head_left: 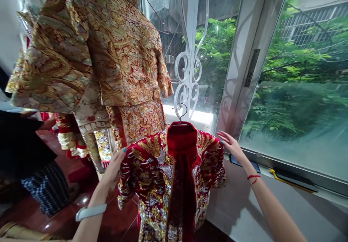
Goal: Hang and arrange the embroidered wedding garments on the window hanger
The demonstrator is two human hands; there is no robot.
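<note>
A red jacket [174, 176] with gold and silver embroidery hangs on a hanger whose metal hook [182, 112] catches the white scrolled window grille [189, 71]. My left hand [115, 167] rests against the jacket's left shoulder and sleeve, its fingers partly hidden behind the cloth. My right hand [231, 144] touches the jacket's right shoulder with fingers stretched out flat. A white band sits on my left wrist and a red string on my right wrist.
A gold brocade jacket and skirt [108, 53] hang higher at the left. The window [296, 89] with green trees outside fills the right. A phone [244, 164] and a yellow-handled tool [288, 182] lie on the sill. A person in dark clothes [24, 151] stands far left.
</note>
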